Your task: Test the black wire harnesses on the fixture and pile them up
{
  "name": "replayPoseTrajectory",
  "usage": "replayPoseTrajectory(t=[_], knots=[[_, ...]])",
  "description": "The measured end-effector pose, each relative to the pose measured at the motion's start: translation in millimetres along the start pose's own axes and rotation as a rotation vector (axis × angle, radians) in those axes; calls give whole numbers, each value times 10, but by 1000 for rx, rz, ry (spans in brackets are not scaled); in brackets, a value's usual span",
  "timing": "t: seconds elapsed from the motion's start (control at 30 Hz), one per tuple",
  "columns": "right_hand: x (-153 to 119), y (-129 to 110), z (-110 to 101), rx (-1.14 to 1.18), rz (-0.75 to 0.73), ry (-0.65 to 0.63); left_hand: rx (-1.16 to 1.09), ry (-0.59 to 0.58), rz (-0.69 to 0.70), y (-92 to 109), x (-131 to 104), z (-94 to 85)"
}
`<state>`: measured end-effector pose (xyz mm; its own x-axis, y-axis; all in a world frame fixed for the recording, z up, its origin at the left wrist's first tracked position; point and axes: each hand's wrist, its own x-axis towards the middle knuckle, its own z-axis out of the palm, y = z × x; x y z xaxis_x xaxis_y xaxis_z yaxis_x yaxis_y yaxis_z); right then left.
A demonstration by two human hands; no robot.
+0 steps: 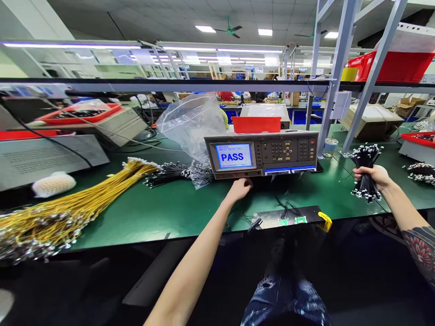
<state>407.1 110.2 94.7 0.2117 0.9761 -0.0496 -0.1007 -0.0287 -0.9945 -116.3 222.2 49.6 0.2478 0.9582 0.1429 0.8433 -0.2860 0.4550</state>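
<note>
On the right, my right hand (375, 177) is wrapped round the middle of a bundle of short black cables (366, 181) with white connectors at both ends. My left hand (240, 188) is at the lower front edge of the tester (261, 154), its fingers bent; what they hold, if anything, is hidden. The tester's screen (233, 156) shows PASS in blue. Below the tester lies a dark fixture plate (272, 216) with small green boards (300, 220), black wires and a yellow handle (325, 222).
A long bunch of yellow cables (102, 194) spreads over the left of the green table (136, 217). Behind it are black cables (168, 173) and a plastic bag (193, 122). Right of the tester stand a small cup (330, 146) and metal shelf posts (340, 72).
</note>
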Motion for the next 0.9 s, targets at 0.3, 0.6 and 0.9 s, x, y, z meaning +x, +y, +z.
replayPoseTrajectory(t=[0.3,0.6,0.9], knots=[[-141,-50,144,232,-7,-100,-188,58,-3,-127,-72,4],[-225,-145,296,234,-87,-120,-3,45,44,-127,-173,-66],[-309,-106,255,-334,-350,222,163,-15,98,-5,-325,-86]])
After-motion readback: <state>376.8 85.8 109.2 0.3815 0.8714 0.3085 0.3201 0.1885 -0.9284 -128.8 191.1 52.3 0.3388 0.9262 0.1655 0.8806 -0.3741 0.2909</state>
